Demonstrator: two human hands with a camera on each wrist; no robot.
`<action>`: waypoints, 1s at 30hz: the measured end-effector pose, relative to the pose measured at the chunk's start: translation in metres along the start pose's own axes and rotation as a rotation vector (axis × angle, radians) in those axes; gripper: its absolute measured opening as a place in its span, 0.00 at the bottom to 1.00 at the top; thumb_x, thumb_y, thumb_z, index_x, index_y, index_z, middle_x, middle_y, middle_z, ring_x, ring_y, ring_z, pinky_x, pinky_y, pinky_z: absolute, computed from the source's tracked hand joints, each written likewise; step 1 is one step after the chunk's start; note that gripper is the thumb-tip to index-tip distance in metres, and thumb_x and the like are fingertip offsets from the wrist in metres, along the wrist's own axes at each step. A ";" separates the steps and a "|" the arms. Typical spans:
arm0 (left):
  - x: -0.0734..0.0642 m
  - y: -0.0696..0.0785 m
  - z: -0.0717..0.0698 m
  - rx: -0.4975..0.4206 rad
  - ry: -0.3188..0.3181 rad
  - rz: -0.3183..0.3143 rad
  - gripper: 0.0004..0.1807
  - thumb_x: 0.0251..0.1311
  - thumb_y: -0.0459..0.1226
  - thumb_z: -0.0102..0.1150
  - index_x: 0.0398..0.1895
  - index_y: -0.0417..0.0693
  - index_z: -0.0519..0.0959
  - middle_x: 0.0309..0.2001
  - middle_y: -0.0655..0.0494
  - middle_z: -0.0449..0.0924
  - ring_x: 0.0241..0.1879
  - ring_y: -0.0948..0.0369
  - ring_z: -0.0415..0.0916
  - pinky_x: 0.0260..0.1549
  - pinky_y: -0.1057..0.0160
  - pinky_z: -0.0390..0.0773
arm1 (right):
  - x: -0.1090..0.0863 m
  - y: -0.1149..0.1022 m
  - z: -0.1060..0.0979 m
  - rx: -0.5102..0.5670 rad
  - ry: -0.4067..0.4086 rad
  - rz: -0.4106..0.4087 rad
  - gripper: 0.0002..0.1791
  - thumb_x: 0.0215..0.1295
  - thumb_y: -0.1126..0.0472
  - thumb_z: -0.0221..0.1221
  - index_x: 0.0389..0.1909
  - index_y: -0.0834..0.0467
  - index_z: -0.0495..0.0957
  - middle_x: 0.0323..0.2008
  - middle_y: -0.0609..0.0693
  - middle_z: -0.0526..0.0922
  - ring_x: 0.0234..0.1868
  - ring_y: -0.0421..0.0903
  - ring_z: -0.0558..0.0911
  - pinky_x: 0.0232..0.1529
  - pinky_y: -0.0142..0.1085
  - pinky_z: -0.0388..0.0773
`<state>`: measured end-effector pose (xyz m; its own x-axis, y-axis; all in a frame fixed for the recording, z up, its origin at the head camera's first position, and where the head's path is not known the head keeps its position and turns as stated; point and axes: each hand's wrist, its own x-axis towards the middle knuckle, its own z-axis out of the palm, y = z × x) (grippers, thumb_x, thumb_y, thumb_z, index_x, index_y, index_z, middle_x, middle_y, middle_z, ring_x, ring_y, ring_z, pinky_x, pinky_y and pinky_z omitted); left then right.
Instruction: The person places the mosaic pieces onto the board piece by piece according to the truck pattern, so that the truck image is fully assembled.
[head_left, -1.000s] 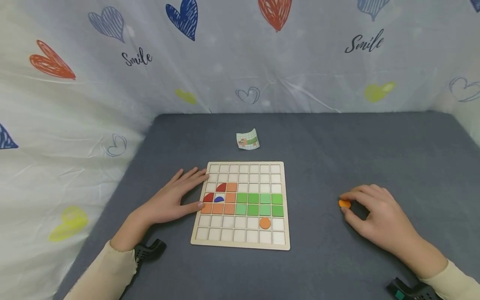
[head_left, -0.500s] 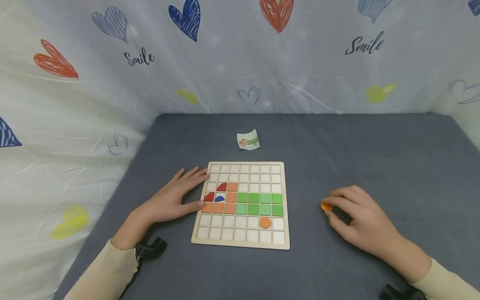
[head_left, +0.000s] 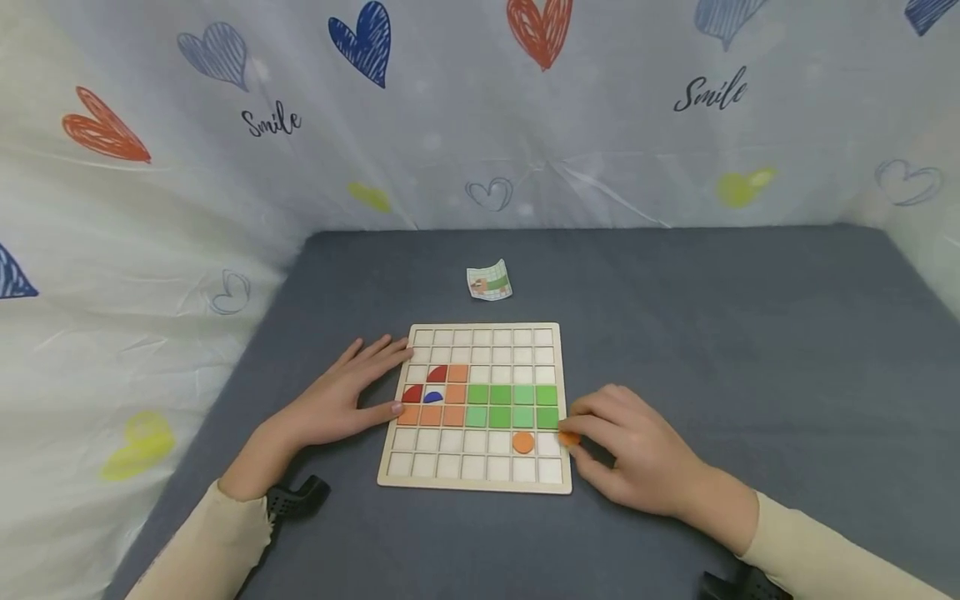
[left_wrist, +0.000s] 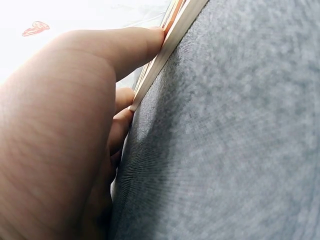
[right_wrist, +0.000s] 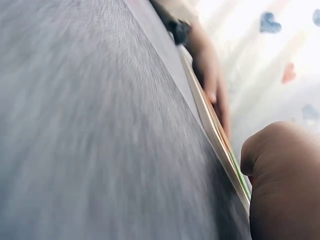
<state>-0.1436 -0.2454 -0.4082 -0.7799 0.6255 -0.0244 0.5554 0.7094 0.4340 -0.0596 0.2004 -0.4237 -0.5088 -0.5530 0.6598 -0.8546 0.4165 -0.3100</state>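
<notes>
A wooden grid board (head_left: 475,470) lies on the table in the head view. Its cells hold green square tiles (head_left: 500,416), orange square tiles (head_left: 454,393), red quarter-circle tiles (head_left: 438,374), a blue half-circle (head_left: 433,397) and an orange round tile (head_left: 523,442). My left hand (head_left: 330,400) rests with extended fingers against the board's left edge; the left wrist view shows the thumb (left_wrist: 142,45) on that edge. At the right edge, my right hand (head_left: 637,454) pinches another orange round tile (head_left: 569,438), partly covered by the fingers. In the right wrist view this tile is mostly hidden.
Behind the board lies a small curled picture card (head_left: 489,282) with a coloured grid pattern. A grey cloth (head_left: 712,333) covers the table. Beyond its back and left edges hangs a white curtain (head_left: 585,108) printed with hearts.
My right hand has moved left across the table with the orange round tile, from well right of the board to its right edge. My left hand has stayed at the board's left edge.
</notes>
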 end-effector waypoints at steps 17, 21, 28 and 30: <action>0.001 0.002 -0.003 0.001 -0.013 0.000 0.47 0.74 0.61 0.65 0.89 0.59 0.59 0.88 0.59 0.52 0.88 0.50 0.43 0.85 0.38 0.35 | 0.059 -0.035 0.060 0.056 -0.067 -0.126 0.07 0.66 0.65 0.71 0.43 0.54 0.89 0.42 0.43 0.83 0.41 0.43 0.79 0.44 0.37 0.79; 0.000 0.001 -0.003 -0.009 -0.012 -0.003 0.46 0.75 0.61 0.65 0.89 0.60 0.59 0.88 0.58 0.52 0.88 0.50 0.43 0.85 0.38 0.35 | 0.071 -0.039 0.070 0.022 -0.131 -0.093 0.05 0.68 0.63 0.70 0.42 0.53 0.90 0.41 0.43 0.83 0.42 0.43 0.81 0.45 0.38 0.80; -0.001 0.002 -0.004 -0.017 -0.009 -0.004 0.46 0.75 0.60 0.65 0.89 0.60 0.59 0.88 0.59 0.52 0.88 0.50 0.43 0.85 0.38 0.35 | 0.092 -0.043 0.086 0.029 -0.209 -0.009 0.04 0.71 0.60 0.70 0.43 0.52 0.90 0.40 0.42 0.84 0.41 0.42 0.80 0.43 0.36 0.79; -0.002 0.003 -0.004 -0.020 -0.008 -0.005 0.46 0.75 0.60 0.65 0.89 0.60 0.59 0.88 0.59 0.52 0.88 0.51 0.43 0.85 0.38 0.35 | 0.097 -0.044 0.090 0.048 -0.206 -0.008 0.04 0.71 0.61 0.71 0.43 0.52 0.91 0.40 0.43 0.84 0.41 0.42 0.80 0.43 0.36 0.79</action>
<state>-0.1421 -0.2460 -0.4030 -0.7801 0.6248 -0.0337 0.5456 0.7056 0.4521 -0.0807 0.0637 -0.4075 -0.5081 -0.6939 0.5102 -0.8602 0.3795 -0.3405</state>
